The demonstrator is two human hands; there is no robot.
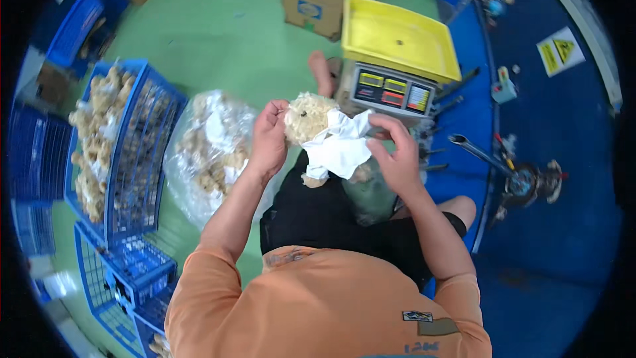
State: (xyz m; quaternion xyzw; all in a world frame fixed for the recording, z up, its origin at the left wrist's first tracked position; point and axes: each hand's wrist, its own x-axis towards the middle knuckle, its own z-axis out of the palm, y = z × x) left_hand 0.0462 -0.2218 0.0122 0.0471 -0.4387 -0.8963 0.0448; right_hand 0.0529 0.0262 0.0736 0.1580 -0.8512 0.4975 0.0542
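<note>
A curly, cream-coloured teddy bear (306, 119) wearing a small white shirt (339, 147) is held up over my lap, its head to the left. My left hand (270, 136) grips the edge of the head, thumb and fingers closed at the ear. With thumb and fingers, my right hand (395, 156) pinches the right side of the white shirt. A tan foot of the bear shows below the cloth. Much of the body is hidden under the shirt.
To the left, a clear plastic bag (182, 176) of similar bears lies beside a blue crate (139, 159) filled with more. A yellow tray (397, 36) tops a digital scale (391, 91) at front right. A metal tube (480, 151) juts out at right. Cardboard boxes (311, 10) stand ahead.
</note>
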